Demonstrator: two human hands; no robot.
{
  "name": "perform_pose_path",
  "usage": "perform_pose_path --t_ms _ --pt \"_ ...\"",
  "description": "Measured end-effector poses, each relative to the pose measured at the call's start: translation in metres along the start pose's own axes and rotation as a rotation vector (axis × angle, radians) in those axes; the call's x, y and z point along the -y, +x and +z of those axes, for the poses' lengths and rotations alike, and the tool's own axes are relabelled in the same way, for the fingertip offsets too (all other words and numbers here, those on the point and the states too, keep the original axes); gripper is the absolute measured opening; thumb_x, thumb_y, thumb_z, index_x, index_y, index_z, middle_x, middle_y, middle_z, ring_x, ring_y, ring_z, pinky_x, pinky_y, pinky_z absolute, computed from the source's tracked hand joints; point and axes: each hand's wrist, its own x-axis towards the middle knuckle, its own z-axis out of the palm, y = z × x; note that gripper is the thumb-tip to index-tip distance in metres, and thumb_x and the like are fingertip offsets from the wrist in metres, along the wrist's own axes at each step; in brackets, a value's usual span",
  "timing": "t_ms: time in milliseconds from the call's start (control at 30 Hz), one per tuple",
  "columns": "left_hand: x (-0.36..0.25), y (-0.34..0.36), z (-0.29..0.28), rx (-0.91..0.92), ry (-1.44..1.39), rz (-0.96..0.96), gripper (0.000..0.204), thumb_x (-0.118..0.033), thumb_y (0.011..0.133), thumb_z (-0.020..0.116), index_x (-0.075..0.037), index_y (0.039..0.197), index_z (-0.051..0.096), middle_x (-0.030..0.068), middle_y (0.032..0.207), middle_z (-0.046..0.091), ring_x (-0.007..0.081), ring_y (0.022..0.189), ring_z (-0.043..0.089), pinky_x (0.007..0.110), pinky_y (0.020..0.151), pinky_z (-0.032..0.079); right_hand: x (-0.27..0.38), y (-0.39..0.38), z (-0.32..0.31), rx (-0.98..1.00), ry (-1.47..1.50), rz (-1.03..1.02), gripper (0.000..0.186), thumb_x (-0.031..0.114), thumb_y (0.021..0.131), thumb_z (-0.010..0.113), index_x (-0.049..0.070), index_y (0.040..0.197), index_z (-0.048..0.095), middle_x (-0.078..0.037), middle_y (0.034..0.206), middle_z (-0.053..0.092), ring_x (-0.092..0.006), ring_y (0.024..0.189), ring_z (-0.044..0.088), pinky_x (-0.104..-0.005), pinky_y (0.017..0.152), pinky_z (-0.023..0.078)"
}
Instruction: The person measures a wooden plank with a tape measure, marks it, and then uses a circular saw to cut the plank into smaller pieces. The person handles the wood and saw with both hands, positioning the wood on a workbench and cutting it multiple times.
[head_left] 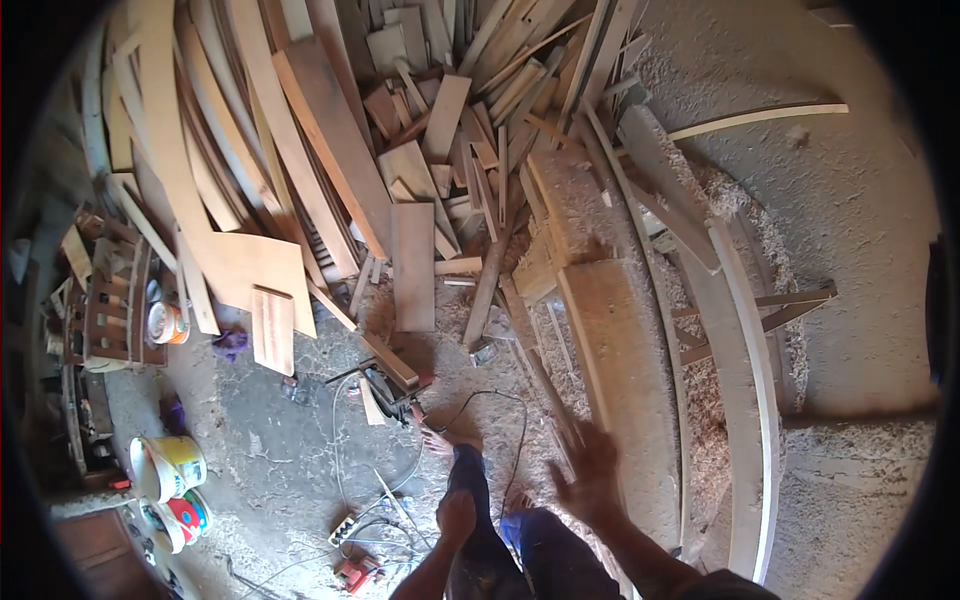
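My right hand [592,474] is raised beside the wooden workbench [620,370], its fingers spread and slightly blurred, and nothing shows in it. Lower and further left, my left hand [457,515] hangs in front of my blue-trousered leg [470,555]. Its fingers look curled in, and I see no object in it. On the floor ahead of my foot [437,442] sits a dark corded tool or stand [396,398] with a short wood block [389,360] on top. A long narrow board [545,375] leans along the bench's left side.
A large heap of planks and offcuts [415,230] fills the far side. Paint buckets [168,468] stand at the left. Cables and a power strip [343,530] lie near a red tool [355,575]. Long boards [735,370] and wood shavings [705,460] are at the right.
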Motion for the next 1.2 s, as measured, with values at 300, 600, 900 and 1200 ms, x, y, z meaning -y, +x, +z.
perform_pose_path --t_ms 300,600,900,1200 --pt "-0.282 0.201 -0.090 -0.053 -0.709 0.367 0.034 -0.030 0.099 0.052 0.001 0.093 0.064 0.0085 0.074 0.064 0.0174 0.065 0.063 0.035 0.062 0.051 -0.089 -0.051 -0.034 0.083 -0.259 0.332 0.080 0.048 0.087 0.059 0.006 0.151 0.036 -0.027 0.155 0.030 -0.0471 0.143 0.027 -0.0643 0.107 0.026" --pt "-0.363 0.281 -0.118 0.446 -0.788 0.360 0.028 -0.022 0.103 0.048 0.000 0.092 0.061 0.0071 0.080 0.067 0.0130 0.066 0.065 0.027 0.055 0.052 -0.096 -0.050 -0.036 0.015 -0.242 0.295 0.075 0.051 0.084 0.061 0.005 0.142 0.050 -0.026 0.150 0.040 -0.0439 0.137 0.037 -0.0583 0.106 0.030" --pt "-0.364 0.319 -0.076 0.337 -0.368 0.483 0.029 -0.023 0.098 0.051 0.001 0.096 0.066 0.0086 0.074 0.068 0.0187 0.061 0.065 0.034 0.054 0.051 -0.100 -0.059 -0.046 -0.016 -0.109 0.420 0.071 0.052 0.079 0.067 0.014 0.138 0.055 -0.020 0.147 0.044 -0.0407 0.136 0.040 -0.0573 0.107 0.031" --pt "-0.270 0.295 -0.062 0.232 -0.189 0.055 0.024 -0.017 0.092 0.048 -0.004 0.081 0.065 0.0142 0.064 0.065 0.0214 0.047 0.061 0.035 0.037 0.045 -0.114 -0.087 -0.035 -0.029 0.029 0.455 0.079 0.052 0.083 0.067 0.020 0.150 0.039 -0.012 0.157 0.030 -0.0303 0.148 0.023 -0.0632 0.109 0.026"
